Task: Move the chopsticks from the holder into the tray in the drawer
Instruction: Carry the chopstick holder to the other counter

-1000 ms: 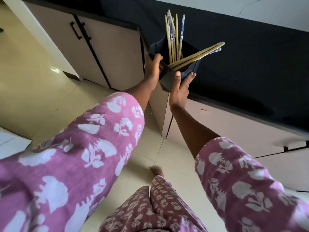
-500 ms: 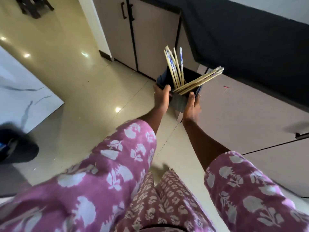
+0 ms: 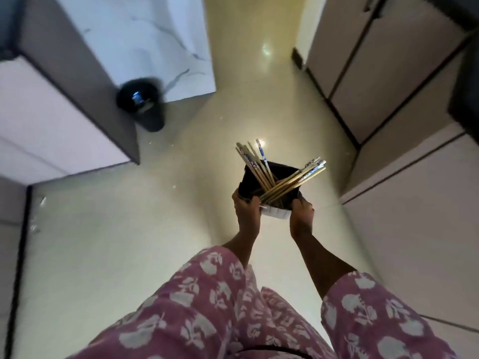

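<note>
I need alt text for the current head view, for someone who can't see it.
Both hands, left hand and right hand, carry a dark holder of chopsticks over a glossy floor. Cabinets line the right side, and a black bin stands at upper left. No drawer or tray is in view.

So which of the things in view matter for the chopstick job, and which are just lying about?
Job:
- chopsticks
- dark holder, gripped by left hand and right hand

Lying about:
- black bin on the floor
- cabinets

No drawer tray in view.
</note>
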